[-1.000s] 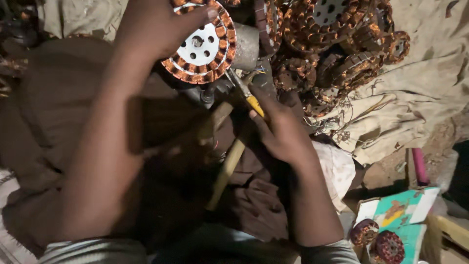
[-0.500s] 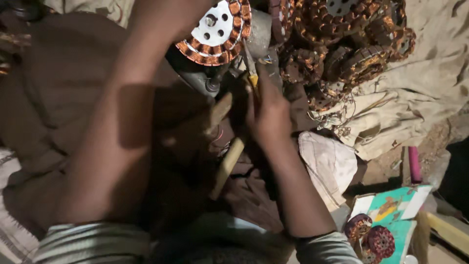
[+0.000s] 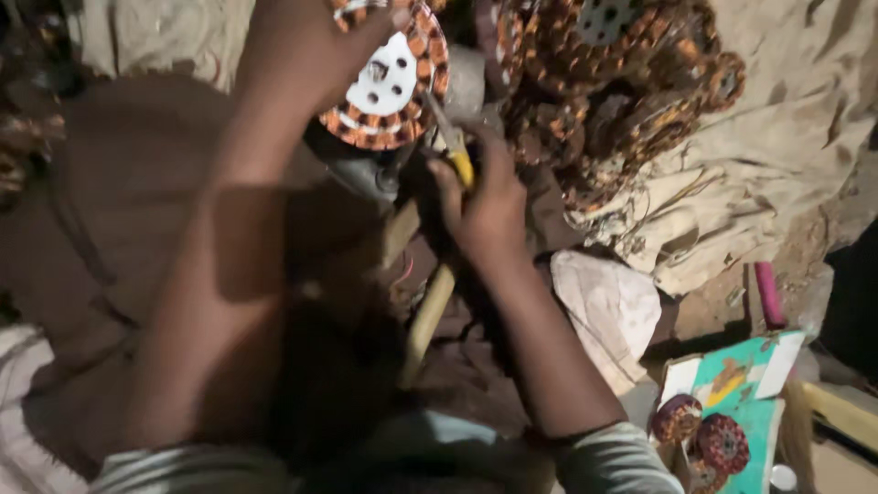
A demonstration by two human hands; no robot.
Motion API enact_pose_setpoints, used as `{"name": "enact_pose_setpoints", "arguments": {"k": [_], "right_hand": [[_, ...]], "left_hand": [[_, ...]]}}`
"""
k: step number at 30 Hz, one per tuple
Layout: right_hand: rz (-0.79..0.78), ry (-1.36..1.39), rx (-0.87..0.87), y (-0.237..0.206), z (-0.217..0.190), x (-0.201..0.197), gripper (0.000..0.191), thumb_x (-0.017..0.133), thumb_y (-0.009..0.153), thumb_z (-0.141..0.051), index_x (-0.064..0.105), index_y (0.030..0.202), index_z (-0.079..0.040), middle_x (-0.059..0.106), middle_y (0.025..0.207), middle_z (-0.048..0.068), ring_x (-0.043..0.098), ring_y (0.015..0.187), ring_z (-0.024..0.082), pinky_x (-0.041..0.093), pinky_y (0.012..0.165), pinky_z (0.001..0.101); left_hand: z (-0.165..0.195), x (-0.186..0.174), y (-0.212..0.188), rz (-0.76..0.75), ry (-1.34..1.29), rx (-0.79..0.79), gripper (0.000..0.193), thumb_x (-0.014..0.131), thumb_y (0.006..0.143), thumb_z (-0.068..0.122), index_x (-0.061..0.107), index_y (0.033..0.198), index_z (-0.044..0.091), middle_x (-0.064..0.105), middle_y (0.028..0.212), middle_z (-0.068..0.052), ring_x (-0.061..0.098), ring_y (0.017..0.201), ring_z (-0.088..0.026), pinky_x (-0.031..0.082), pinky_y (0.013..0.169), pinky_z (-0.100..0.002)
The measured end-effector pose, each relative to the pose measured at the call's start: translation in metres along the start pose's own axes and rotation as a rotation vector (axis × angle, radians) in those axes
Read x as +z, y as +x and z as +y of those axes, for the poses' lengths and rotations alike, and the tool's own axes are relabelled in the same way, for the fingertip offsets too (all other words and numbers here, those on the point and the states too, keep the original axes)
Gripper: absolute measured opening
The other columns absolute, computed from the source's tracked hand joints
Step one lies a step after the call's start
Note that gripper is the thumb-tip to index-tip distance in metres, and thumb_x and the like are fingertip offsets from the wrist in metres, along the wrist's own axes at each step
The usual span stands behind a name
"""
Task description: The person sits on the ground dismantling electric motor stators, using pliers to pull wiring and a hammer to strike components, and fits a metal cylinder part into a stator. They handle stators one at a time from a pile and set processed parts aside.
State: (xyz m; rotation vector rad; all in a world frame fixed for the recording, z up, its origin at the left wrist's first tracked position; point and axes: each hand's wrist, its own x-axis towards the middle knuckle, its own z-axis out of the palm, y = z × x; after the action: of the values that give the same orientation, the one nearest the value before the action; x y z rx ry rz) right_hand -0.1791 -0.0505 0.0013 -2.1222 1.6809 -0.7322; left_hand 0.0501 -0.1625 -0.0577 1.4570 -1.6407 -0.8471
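My left hand grips a round motor stator with orange copper windings around a white centre, held up near the top middle. My right hand is closed on a yellow-handled tool whose metal tip points up at the stator's lower right edge. Just below the stator sits a dark grey metal block. A wooden handle lies under my right wrist, slanting down to the left.
A heap of copper-wound stators is piled at the top right on beige sacking. A white cloth lies to the right. At the bottom right, two small stators rest on a green card, near a pink stick.
The stator and my left hand have shifted up and to the right in view. My right hand has moved up with the tool, closer to the stator's edge.
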Motion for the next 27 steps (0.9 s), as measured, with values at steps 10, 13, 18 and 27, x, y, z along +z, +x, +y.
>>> {"name": "enact_pose_setpoints", "arguments": {"k": [10,13,18,27], "right_hand": [[-0.478,1.566,0.988,-0.025,0.007,0.011,0.067,0.065,0.09,-0.045,0.046,0.141,-0.006,0.059,0.105,0.013,0.059,0.079,0.025,0.053,0.068,0.0369],[-0.632,2.178,1.025,-0.026,0.019,0.003,0.076,0.063,0.085,-0.051,0.043,0.143,-0.007,0.056,0.101,0.01,0.056,0.07,0.02,0.051,0.062,0.0348],[-0.794,2.597,0.808,-0.024,0.021,-0.001,0.076,0.066,0.102,-0.051,0.044,0.155,-0.002,0.062,0.093,0.012,0.064,0.074,0.021,0.051,0.067,0.0349],[0.232,-0.054,-0.081,0.006,0.03,-0.026,0.044,0.082,0.082,-0.012,0.055,0.115,-0.001,0.06,0.103,0.015,0.063,0.095,0.03,0.052,0.087,0.0367]], "left_hand": [[0.022,-0.007,0.0,0.007,-0.014,-0.144,0.062,0.082,0.091,0.058,0.071,0.119,0.004,0.074,0.107,-0.017,0.073,0.098,-0.035,0.056,0.082,-0.044],[0.022,-0.008,-0.001,0.041,0.009,-0.066,0.06,0.083,0.095,0.056,0.072,0.122,0.004,0.075,0.113,-0.018,0.072,0.104,-0.037,0.055,0.084,-0.045],[0.028,-0.01,-0.001,0.029,0.028,-0.092,0.058,0.085,0.093,0.055,0.073,0.121,0.005,0.075,0.113,-0.017,0.071,0.103,-0.037,0.055,0.084,-0.045],[0.027,-0.01,0.001,-0.04,0.047,-0.185,0.051,0.081,0.089,0.048,0.072,0.116,0.005,0.075,0.106,-0.017,0.07,0.098,-0.037,0.053,0.081,-0.047]]}}
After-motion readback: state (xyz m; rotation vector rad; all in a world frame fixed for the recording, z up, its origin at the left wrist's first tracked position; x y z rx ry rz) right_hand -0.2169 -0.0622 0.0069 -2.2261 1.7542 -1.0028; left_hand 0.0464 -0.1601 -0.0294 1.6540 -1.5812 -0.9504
